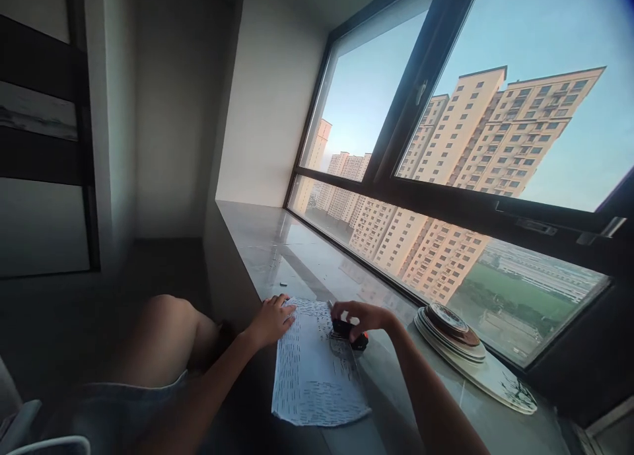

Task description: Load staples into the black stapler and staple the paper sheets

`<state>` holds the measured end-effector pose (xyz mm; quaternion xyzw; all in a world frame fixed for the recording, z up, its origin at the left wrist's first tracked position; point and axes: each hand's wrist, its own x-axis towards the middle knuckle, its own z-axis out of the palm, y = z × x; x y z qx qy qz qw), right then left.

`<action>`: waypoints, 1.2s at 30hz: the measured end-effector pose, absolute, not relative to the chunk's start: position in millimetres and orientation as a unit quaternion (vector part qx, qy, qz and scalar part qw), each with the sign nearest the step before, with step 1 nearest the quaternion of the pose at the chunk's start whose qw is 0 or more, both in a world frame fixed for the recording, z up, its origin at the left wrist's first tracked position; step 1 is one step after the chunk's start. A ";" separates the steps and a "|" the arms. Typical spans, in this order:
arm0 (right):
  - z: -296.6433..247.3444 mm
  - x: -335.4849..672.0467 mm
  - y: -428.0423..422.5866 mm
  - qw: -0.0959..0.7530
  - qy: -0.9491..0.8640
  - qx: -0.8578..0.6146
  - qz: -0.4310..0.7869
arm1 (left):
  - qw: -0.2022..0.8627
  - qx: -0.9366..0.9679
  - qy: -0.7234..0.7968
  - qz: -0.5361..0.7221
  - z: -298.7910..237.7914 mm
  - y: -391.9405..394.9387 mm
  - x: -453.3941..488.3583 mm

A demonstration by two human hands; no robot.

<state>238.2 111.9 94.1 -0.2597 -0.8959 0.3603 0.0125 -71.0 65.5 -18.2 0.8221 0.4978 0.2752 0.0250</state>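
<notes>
- Daylight enters through the window; the room's left side is dim.
- Soft sheen on the surface.
- Edges bend; lower corners blur.

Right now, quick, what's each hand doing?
Left hand: open, resting on the printed sheet.
Right hand: closed on a small black and orange object; what it is cannot be told.

The right hand closes over a small dark object and hides most of it — what it is, I cannot tell. The print on the paper sheet is too small to read, the speck beyond it too small to name.
</notes>
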 end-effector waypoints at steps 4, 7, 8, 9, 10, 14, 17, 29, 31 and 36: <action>66.1 273.3 114.3 0.033 -0.849 -0.325 0.416 | 0.029 0.831 0.498 0.247 -22.9 64.4 -71.0; 46.5 290.9 116.6 0.134 -0.814 -0.320 0.467 | 0.035 0.826 0.510 0.239 -23.8 63.5 -69.6; 42.2 295.3 118.0 0.160 -0.808 -0.314 0.472 | 0.034 0.825 0.511 0.239 -23.6 63.3 -69.2; 38.9 298.6 119.7 0.186 -0.804 -0.311 0.471 | 0.034 0.825 0.511 0.240 -23.1 63.2 -68.9; 36.4 300.7 121.5 0.214 -0.801 -0.312 0.463 | 0.033 0.825 0.511 0.240 -22.6 63.2 -68.6; 31.0 295.8 130.5 0.360 -0.754 -0.374 0.402 | 0.040 0.823 0.518 0.230 -20.0 63.0 -68.4; 30.1 286.8 137.2 0.479 -0.669 -0.469 0.321 | 0.044 0.823 0.517 0.232 -19.7 63.2 -68.5; 52.9 237.3 118.5 0.378 -0.780 -0.318 0.384 | 0.055 0.818 0.518 0.243 -27.7 67.2 -69.2; 57.3 216.7 111.3 0.295 -0.826 -0.254 0.407 | 0.046 0.814 0.522 0.253 -28.2 67.9 -69.0; 55.4 185.4 102.0 0.225 -0.856 -0.191 0.424 | 0.013 0.814 0.517 0.266 -25.1 69.2 -66.6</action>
